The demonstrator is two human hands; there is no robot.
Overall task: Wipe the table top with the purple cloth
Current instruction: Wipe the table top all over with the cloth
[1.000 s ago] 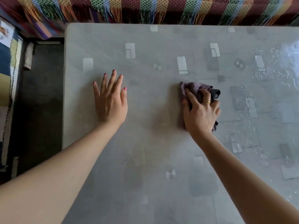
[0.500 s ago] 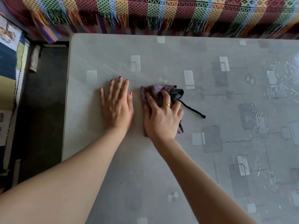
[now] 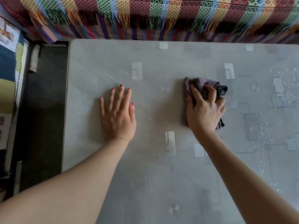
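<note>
On table top (image 3: 161, 183): right hand (image 3: 204, 113) grips bunched purple cloth (image 3: 200, 83); left hand (image 3: 117, 117) flat.

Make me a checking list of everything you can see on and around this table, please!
Surface: grey patterned table top, glossy, with shiny wet-looking streaks toward its right side.
Job's things: crumpled purple cloth with a black part, lying on the table.
Clutter: nothing seen.
Hands: left hand flat on the table, fingers straight; right hand, wearing a gold ring, fingers curled over the cloth, pressing it down.
Cables: nothing seen.
Surroundings: colourful striped woven fabric with fringe beyond the far edge; dark floor at left.
</note>
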